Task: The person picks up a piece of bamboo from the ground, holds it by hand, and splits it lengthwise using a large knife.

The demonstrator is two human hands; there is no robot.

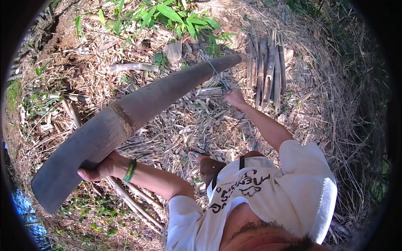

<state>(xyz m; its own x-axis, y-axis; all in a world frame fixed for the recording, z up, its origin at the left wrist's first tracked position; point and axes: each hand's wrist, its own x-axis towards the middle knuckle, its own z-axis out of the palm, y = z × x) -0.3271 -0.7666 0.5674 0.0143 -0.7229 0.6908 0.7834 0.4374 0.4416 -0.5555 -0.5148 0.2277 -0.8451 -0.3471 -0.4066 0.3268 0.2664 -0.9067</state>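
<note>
A thick grey-brown bamboo pole (146,98) slants across the view, from its wide near end at lower left to its narrow-looking far end at upper right. My left hand (100,168) grips its underside near the wide end, thumb showing and the other fingers hidden. In my right hand (235,100) is the handle of a long thin-bladed cutting tool (218,75). Its blade lies across the pole close to the far end; whether its edge is in the bamboo I cannot tell. A pale ringed node (121,118) marks the pole's middle.
Split bamboo pieces (268,69) lie side by side beyond my right hand. Thin poles (132,201) rest on the ground below my left forearm. Dry leaves and chips (192,131) cover the ground around my sandalled feet. Green leafy shoots (169,16) grow ahead.
</note>
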